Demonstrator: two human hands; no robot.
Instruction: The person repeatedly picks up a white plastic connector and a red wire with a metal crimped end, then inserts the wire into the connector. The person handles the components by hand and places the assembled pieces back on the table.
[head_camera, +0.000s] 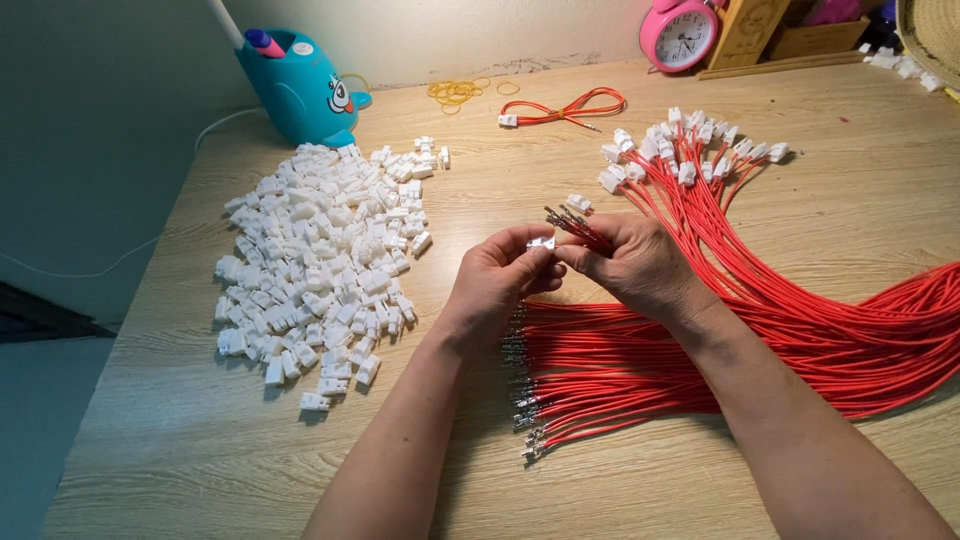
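My left hand (497, 275) pinches a small white plastic connector (541, 243) between thumb and forefinger. My right hand (635, 265) meets it at the middle of the wooden table (640, 480) and grips a few red wires (583, 231) whose metal terminal tips stick out up and left, right at the connector. A big pile of loose white connectors (320, 265) lies to the left of my hands. Under and right of my hands spreads a thick bundle of red wires (700, 350), some with bare terminals at the near end (528, 420), others ending in fitted white connectors (690, 150) farther back.
A teal cartoon-shaped pen holder (300, 88) stands at the back left. Yellow rubber bands (455, 92) and one looped red wire (565, 108) lie at the back middle. A pink alarm clock (682, 33), wooden boxes (790, 35) and a straw hat brim (935, 35) line the back right.
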